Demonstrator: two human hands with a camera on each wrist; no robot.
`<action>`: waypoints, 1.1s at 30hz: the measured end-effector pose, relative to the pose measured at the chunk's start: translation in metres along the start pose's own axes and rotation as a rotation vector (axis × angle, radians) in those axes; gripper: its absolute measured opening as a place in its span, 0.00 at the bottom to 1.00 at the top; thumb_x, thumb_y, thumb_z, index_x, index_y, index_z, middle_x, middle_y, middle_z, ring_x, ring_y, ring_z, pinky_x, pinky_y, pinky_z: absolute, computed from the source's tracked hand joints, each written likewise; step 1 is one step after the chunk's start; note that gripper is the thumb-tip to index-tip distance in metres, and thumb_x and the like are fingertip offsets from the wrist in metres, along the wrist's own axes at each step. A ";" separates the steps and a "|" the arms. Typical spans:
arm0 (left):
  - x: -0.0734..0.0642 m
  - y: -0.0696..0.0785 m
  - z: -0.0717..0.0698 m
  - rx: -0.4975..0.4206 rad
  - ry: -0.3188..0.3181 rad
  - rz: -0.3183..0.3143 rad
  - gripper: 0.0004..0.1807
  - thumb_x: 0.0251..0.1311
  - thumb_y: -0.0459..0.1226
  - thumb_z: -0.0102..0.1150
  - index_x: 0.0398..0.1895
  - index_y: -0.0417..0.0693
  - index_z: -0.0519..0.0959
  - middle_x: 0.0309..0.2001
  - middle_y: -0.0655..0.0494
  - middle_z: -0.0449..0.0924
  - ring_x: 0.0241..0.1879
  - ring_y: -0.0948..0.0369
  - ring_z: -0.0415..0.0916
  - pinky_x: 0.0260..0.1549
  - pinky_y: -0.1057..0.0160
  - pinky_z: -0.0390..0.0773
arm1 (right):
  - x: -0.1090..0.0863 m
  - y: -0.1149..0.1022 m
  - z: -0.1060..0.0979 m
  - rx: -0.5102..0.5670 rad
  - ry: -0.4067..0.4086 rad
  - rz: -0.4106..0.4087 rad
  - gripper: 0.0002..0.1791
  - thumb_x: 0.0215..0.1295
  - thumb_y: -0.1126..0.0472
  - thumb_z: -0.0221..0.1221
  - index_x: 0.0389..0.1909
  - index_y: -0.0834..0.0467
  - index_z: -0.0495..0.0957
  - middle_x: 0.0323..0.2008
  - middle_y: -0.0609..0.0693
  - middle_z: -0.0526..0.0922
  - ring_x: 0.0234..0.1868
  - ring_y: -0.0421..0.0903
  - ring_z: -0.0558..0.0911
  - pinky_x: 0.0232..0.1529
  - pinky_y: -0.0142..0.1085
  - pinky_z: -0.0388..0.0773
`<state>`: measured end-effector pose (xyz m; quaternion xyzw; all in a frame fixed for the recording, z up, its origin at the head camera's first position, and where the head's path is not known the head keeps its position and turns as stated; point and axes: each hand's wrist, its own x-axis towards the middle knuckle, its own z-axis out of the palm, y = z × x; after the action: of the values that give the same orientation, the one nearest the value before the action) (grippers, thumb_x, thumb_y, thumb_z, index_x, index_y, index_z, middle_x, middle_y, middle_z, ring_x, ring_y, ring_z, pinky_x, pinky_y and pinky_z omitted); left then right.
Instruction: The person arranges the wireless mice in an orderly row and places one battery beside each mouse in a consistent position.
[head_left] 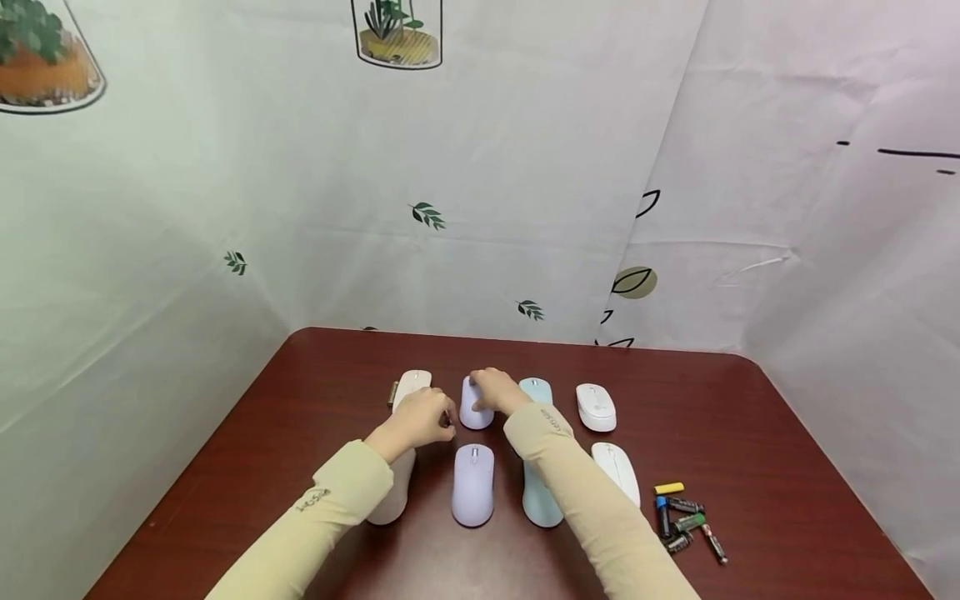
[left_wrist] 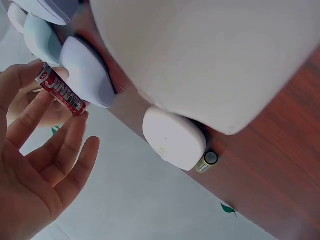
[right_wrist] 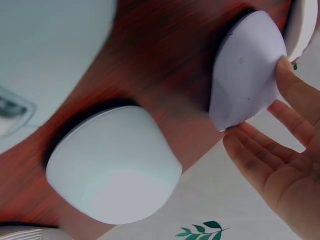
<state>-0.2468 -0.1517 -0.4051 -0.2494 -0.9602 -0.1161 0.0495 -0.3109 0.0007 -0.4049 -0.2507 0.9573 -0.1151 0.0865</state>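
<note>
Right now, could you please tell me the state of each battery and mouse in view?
Red battery: pinched in the left hand
Far lilac mouse: gripped by the right hand
Near lilac mouse: on the table, unheld
Beige mice: on the table, unheld
Blue mice: on the table, unheld
White mice: on the table, unheld
Leftmost battery: lying on its side
Clustered batteries: lying on the table

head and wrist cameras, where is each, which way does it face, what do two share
Head: on the head, facing forward and down at the table; left hand, right hand and sleeves show.
Left wrist: on that wrist, facing the left hand, visible pinching a red battery.
Right wrist: on that wrist, facing the right hand, visible holding a lavender mouse.
Head and right wrist share the right hand and that mouse.
</note>
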 end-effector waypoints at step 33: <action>0.064 -0.014 0.024 -0.161 -0.100 -0.308 0.11 0.40 0.26 0.67 0.29 0.36 0.77 0.30 0.45 0.80 0.31 0.52 0.76 0.33 0.56 0.77 | 0.006 0.000 0.002 -0.059 -0.018 -0.018 0.25 0.51 0.62 0.69 0.52 0.61 0.77 0.50 0.55 0.81 0.53 0.52 0.79 0.53 0.41 0.75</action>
<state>-0.3104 -0.1276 -0.4209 -0.1079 -0.9758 -0.1865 -0.0367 -0.3160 -0.0024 -0.4072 -0.2628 0.9572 -0.0854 0.0866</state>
